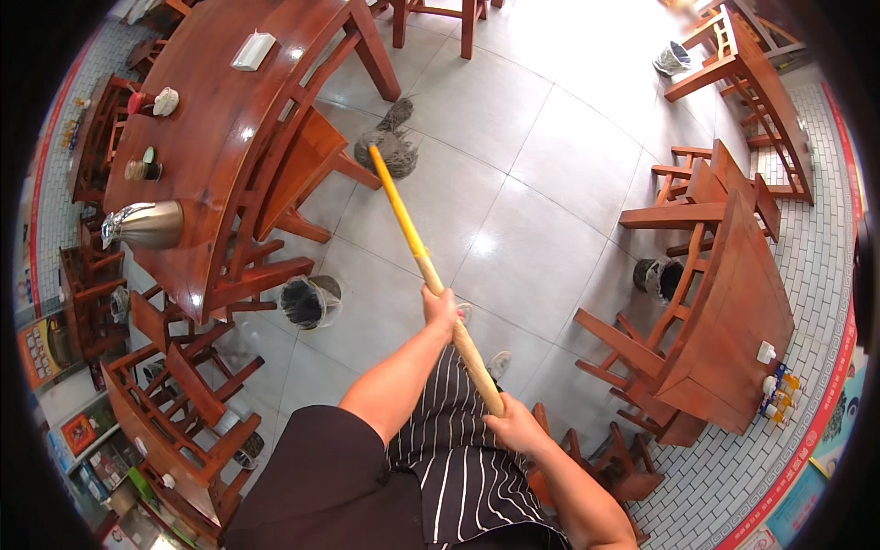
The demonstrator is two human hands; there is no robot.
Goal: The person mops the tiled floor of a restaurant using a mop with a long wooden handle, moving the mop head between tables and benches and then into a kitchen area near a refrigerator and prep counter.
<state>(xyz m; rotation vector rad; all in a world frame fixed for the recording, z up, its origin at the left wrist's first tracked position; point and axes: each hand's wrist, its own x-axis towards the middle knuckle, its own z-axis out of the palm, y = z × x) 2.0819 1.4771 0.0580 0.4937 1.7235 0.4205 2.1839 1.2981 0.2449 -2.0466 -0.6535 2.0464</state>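
Both my hands grip a mop by its long wooden handle (404, 223), which is yellow toward the far end and pale near me. My left hand (441, 310) is wrapped round the middle of the shaft. Closer to my body, my right hand (515, 425) is closed round its top end. The grey string mop head (394, 153) lies on the tiled floor (477, 211), beside the legs of a wooden bench and the large table at the left.
A big wooden table (211, 55) at left bears a metal jug (144, 225), jars and a tissue pack (254, 50). A lined bin (311, 302) stands by its near corner. At right are another table (724, 339), stools and a second bin (658, 279).
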